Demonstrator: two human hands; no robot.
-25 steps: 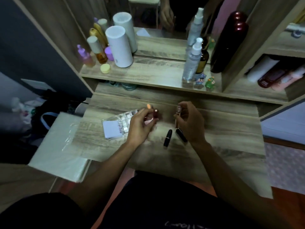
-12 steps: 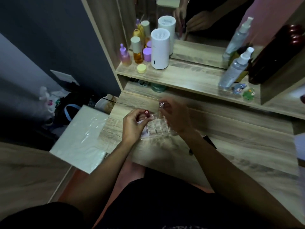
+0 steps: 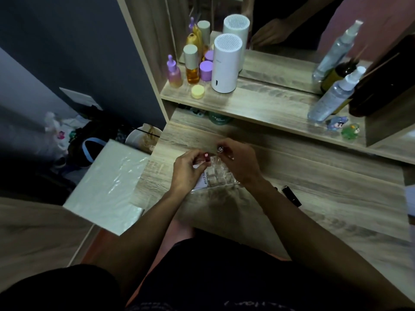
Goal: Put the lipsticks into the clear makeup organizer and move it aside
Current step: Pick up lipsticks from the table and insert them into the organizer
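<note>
The clear makeup organizer (image 3: 216,176) with square cells lies on the wooden desk between my two hands. My left hand (image 3: 187,170) is shut on a dark red lipstick (image 3: 206,156) at the organizer's far left corner. My right hand (image 3: 239,163) grips a lipstick with a silvery end (image 3: 219,149) above the organizer's far edge. A black lipstick (image 3: 291,195) lies on the desk to the right of my right forearm. Much of the organizer is hidden under my hands.
A shelf above the desk carries a white cylinder device (image 3: 226,63), purple and amber bottles (image 3: 193,66), a spray bottle (image 3: 334,97) and small figurines (image 3: 343,127). A white plastic-wrapped box (image 3: 107,187) sits left of the desk, with a bin (image 3: 143,136) behind it.
The view has swung to the left. Both hands have carried their lipsticks from the middle of the desk over the organizer, and the black lipsticks now lie off to the right.
</note>
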